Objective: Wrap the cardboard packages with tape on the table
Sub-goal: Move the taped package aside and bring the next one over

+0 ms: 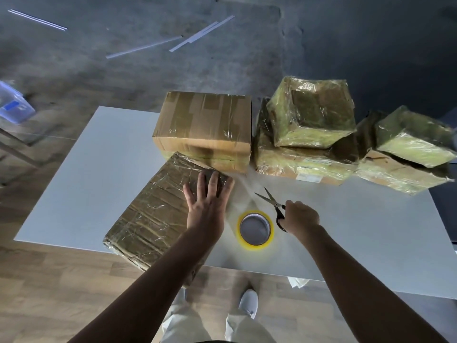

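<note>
A flat cardboard package (pixel 150 214) covered in clear tape lies at the table's near edge, one corner hanging over it. My left hand (pixel 206 201) presses flat on its right end, fingers spread. A roll of yellow-edged tape (pixel 256 230) stands on the white table (pixel 99 169) just right of that hand; a clear strip of tape runs from the roll toward the package. My right hand (pixel 300 217) grips the black handles of scissors (pixel 270 201), whose blades are open and point toward the strip.
A brown taped box (pixel 205 127) stands behind the flat package. Several yellowish wrapped packages (pixel 311 115) are stacked at the back right, up to the table's right edge. White strips and a plastic bin (pixel 12 105) lie on the floor beyond.
</note>
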Motion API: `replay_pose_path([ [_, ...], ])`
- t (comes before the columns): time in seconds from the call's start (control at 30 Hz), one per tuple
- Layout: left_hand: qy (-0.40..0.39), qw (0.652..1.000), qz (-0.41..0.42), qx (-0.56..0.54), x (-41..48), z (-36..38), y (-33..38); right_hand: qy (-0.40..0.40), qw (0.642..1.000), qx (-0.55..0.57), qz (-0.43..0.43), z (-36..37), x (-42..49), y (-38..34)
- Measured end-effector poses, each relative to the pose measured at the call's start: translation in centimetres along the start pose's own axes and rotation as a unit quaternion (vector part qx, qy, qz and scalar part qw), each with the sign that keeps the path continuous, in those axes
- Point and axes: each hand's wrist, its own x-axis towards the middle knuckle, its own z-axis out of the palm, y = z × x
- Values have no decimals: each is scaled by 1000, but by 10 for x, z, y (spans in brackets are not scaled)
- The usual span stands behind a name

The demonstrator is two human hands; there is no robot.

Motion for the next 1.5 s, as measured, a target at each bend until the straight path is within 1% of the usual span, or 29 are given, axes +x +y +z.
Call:
replay_pose_path([
  [0.1, -3, 1000, -1, 1, 1, -1, 0, 14, 999, -50, -4, 11, 3, -7],
  [0.2, 3, 1000, -1, -4, 0, -1, 0, -2, 992, -121, -18, 17, 5, -15],
  [0.27, 5, 1000, 0, -16, 0, -2, -1, -18, 994, -109, -20, 21, 7, -19],
  [0.37, 4, 999, 2, -45, 1, -3, -3, -45, 997, -51, -23, 20, 5, -22],
  [0.47, -6, 997, 18, -73, 0, -6, -8, -36, 999, -13, -37, 7, -2, -30],
  [0.53, 8, 995, 36, -94, -2, -9, -13, 15, 998, 15, -56, -2, -9, -42],
  [0.6, 59, 986, 28, -157, -1, -15, -23, 77, 989, 84, -94, -8, -15, -58],
  [0.67, 77, 976, 9, -205, 3, -19, -36, 98, 964, 207, -134, -11, -23, -79],
  [0.77, 93, 977, 24, -189, 5, -13, -54, 80, 918, 356, -154, -12, -35, -112],
  [0.83, 99, 978, 45, -179, 5, -4, -57, 50, 891, 433, -127, -9, -38, -128],
  [0.93, 87, 978, 50, -184, 5, 4, -56, 8, 839, 540, -74, -5, -42, -144],
  [1.0, 82, 979, 49, -177, 5, 4, -56, 3, 820, 569, -57, -1, -45, -149],
  [1.07, 73, 981, 46, -173, 4, 4, -55, -19, 812, 581, -49, 6, -48, -153],
  [1.17, 62, 980, 46, -185, 5, 6, -53, -73, 829, 550, -68, 14, -59, -153],
  [1.23, 91, 968, 43, -229, 7, 3, -56, -103, 851, 509, -81, 13, -65, -145],
  [1.27, 116, 958, 27, -260, 9, -1, -62, -114, 855, 501, -72, 11, -63, -141],
  [1.3, 138, 950, 2, -281, 11, -8, -70, -112, 851, 510, -56, 10, -59, -136],
  [1.37, 157, 950, -72, -260, 18, -20, -92, -87, 816, 571, 13, 0, -51, -131],
  [1.4, 133, 953, -126, -241, 23, -22, -106, -82, 797, 598, 37, -5, -46, -133],
  [1.43, 77, 953, -182, -231, 27, -25, -119, -86, 778, 621, 45, -7, -42, -137],
  [1.47, 3, 943, -230, -240, 32, -27, -130, -98, 752, 650, 55, -8, -41, -143],
  [1.5, -65, 925, -260, -270, 35, -29, -137, -119, 707, 693, 75, -13, -44, -151],
])
